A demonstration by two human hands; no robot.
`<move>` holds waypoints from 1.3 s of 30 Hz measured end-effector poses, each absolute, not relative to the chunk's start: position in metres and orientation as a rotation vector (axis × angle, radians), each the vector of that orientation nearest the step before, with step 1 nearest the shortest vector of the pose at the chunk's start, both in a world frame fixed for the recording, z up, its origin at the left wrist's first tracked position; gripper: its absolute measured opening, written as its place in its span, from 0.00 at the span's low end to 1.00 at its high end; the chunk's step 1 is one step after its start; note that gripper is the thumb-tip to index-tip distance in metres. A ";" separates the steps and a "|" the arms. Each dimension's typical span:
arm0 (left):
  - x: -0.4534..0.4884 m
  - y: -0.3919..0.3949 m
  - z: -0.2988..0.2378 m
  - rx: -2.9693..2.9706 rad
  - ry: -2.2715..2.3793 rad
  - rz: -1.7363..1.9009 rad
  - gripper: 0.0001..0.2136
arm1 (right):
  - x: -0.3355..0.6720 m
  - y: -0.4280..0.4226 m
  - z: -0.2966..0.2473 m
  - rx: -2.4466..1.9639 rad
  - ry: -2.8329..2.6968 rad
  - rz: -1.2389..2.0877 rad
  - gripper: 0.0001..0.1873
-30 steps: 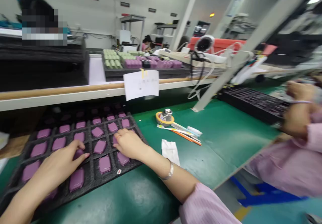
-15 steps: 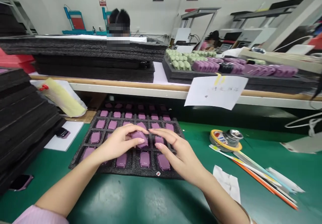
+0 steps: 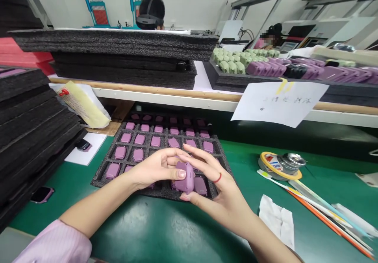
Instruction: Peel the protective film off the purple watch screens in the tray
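Left hand (image 3: 155, 169): thumb and fingers clamped on one purple case (image 3: 188, 179), at centre frame, tilted, held above the near edge of the black foam tray (image 3: 221, 152). Right hand (image 3: 226, 194): thumb and fingers apart, bracketing the same case, thumb tip at its lower end, fingers arched over the upper end; cannot tell whether it also grips. Red ring on one right finger.

Tray lies centre frame on the green counter (image 3: 141, 229), its compartments carrying further purple cases (image 3: 120, 152). Far rows sit in shadow under the shelf (image 3: 165, 99), whose front edge crosses the frame behind the hands and limits height there. Handwritten paper (image 3: 277, 105) hangs off that edge, right of centre.

Near side: a strip of counter surface runs from the tray's front edge to the bottom of the frame, beneath both wrists.

Right side: a gap of counter separates the tray edge from a yellow-edged tape roll (image 3: 269, 168); a toothbrush (image 3: 282, 185) and an orange stick (image 3: 327, 219) slant toward lower right. White tissue (image 3: 277, 220) just beside the right forearm.

Left side: stacked black foam (image 3: 32, 117) bounds the frame; a watch (image 3: 43, 195) lies on the counter near its base.
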State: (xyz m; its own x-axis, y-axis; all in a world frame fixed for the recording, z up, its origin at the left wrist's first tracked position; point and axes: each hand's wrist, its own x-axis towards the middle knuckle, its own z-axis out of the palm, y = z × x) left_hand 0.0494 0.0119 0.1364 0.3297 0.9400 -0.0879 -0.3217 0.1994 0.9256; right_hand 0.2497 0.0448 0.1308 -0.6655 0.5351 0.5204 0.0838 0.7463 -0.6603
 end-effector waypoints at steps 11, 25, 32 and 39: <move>0.058 0.009 0.130 0.987 0.815 0.947 0.26 | 0.249 0.045 0.130 -0.416 -2.157 0.524 0.34; 0.060 -0.005 0.152 1.140 0.916 0.929 0.20 | 0.252 0.042 0.135 -0.394 -2.171 0.425 0.33; 0.058 -0.002 0.147 1.039 0.680 0.834 0.21 | 0.256 0.040 0.140 -0.391 -2.135 0.440 0.32; 0.060 -0.008 0.147 1.198 0.930 0.969 0.24 | 0.252 0.041 0.139 -0.397 -2.139 0.430 0.33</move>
